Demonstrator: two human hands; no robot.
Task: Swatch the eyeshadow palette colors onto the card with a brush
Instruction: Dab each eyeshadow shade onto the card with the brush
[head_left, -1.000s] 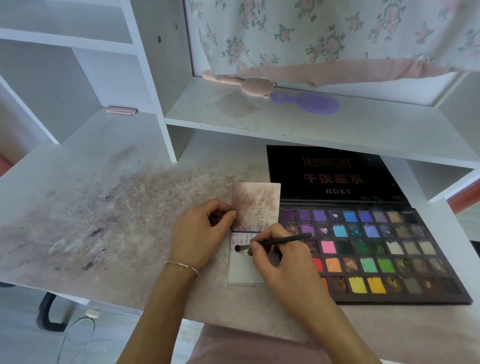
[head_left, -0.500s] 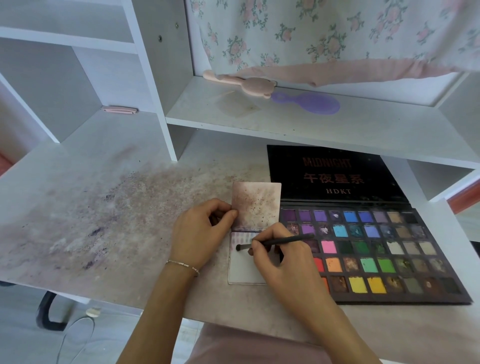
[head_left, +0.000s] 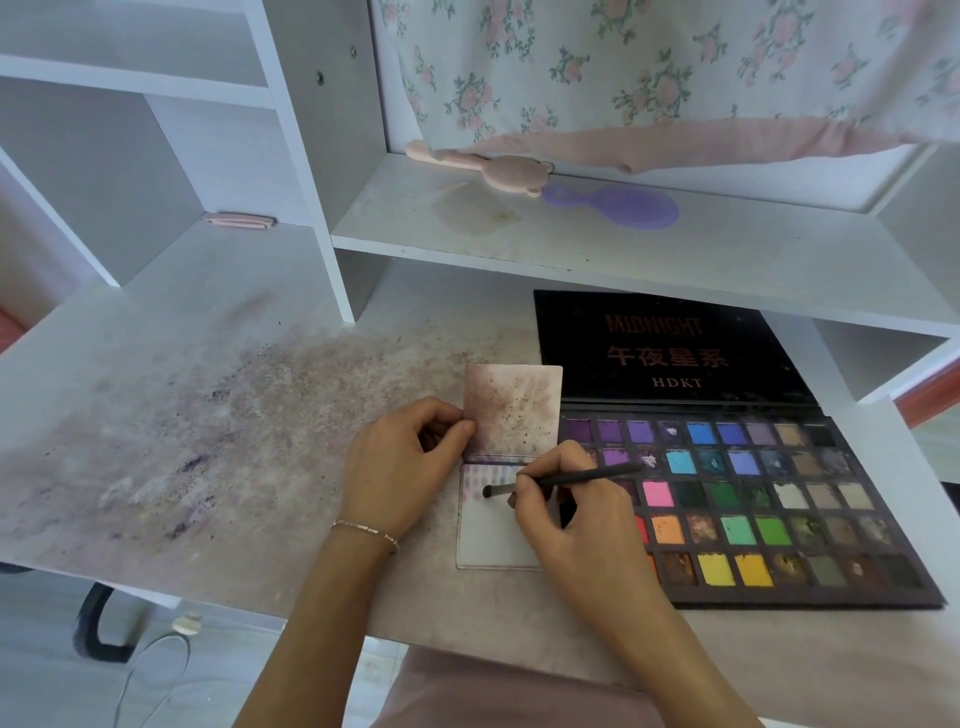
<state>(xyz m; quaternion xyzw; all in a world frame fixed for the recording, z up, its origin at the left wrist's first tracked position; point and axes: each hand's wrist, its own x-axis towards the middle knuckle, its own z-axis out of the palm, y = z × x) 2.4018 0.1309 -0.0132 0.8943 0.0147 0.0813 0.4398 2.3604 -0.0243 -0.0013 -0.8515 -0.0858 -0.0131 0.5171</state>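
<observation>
A folded white card (head_left: 491, 540) lies on the desk just left of the open eyeshadow palette (head_left: 737, 499), its stained upper flap (head_left: 511, 410) standing up. Faint purple stripes mark the top of the lower half. My left hand (head_left: 400, 467) pinches the flap's left edge between thumb and fingers. My right hand (head_left: 566, 514) grips a thin black brush (head_left: 566, 480) like a pen, its dark tip touching the card near the purple stripes. The hand hides the card's right side and the palette's leftmost pans.
The desk top (head_left: 208, 441) left of the card is smeared with purple and brown powder. On the shelf above lie a pink bear-shaped brush (head_left: 498, 169) and a purple hairbrush (head_left: 623, 205). A shelf upright (head_left: 322, 208) stands behind the card. The palette lid (head_left: 670, 348) leans back.
The brush tip has shifted very slightly on the card's upper lower-half. Both hands stay in nearly the same place.
</observation>
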